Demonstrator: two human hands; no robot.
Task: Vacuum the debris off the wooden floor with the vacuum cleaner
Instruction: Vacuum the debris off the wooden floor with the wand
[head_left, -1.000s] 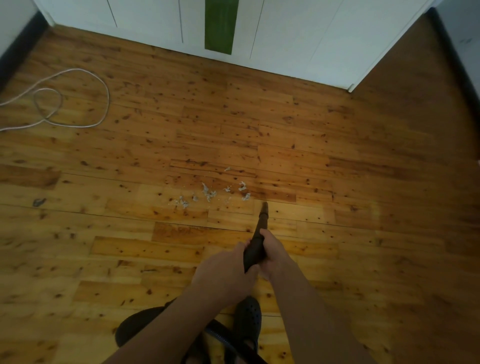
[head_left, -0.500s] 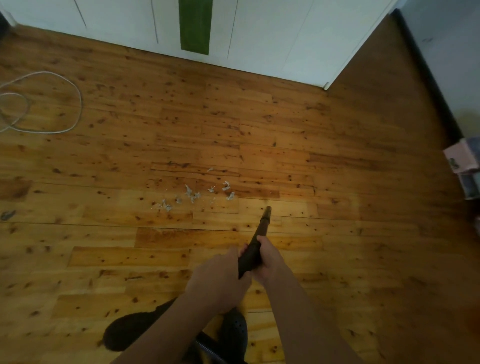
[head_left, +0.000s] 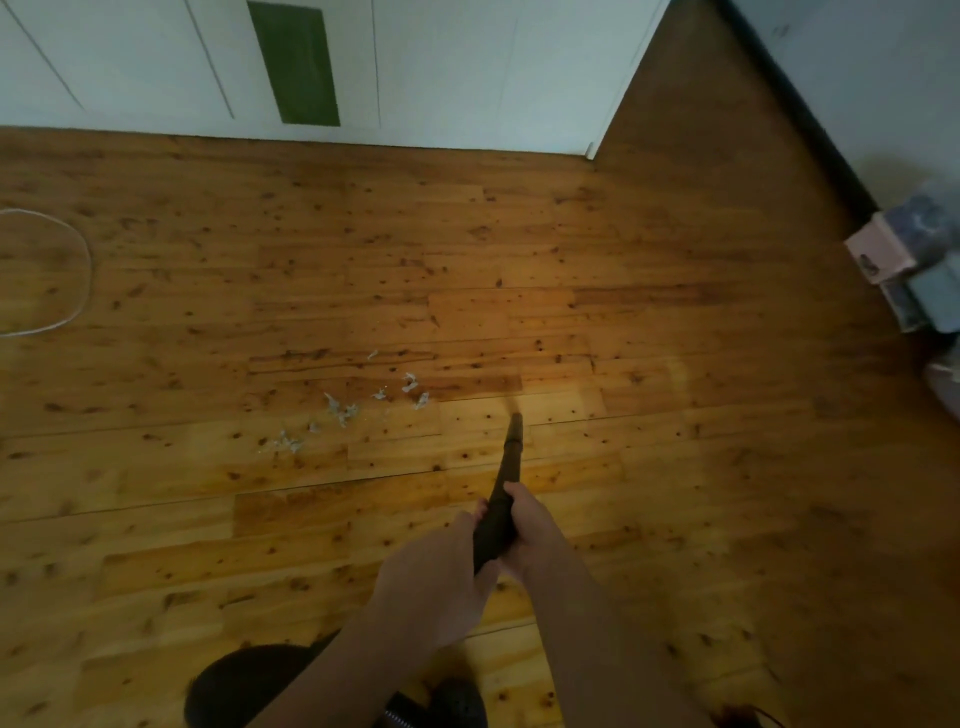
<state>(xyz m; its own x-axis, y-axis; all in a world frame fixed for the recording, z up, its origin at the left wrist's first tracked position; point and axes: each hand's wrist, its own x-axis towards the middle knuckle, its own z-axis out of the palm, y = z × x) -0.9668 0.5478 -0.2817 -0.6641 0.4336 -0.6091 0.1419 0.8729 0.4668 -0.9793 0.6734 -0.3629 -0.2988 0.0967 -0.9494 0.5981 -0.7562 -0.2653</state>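
On wooden floor (head_left: 623, 322), debris (head_left: 343, 413), both hands gripping vacuum nozzle (head_left: 506, 478), no legible writing.

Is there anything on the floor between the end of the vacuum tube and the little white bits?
No. In the head view, only bare wooden floor lies between the tip of the vacuum tube and the nearest white bits.

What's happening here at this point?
A person grips a dark vacuum nozzle with the left hand and the right hand. Its tip points down at the wooden floor, just right of a scatter of pale debris. The debris lies on the boards, not yet reached by the tip.
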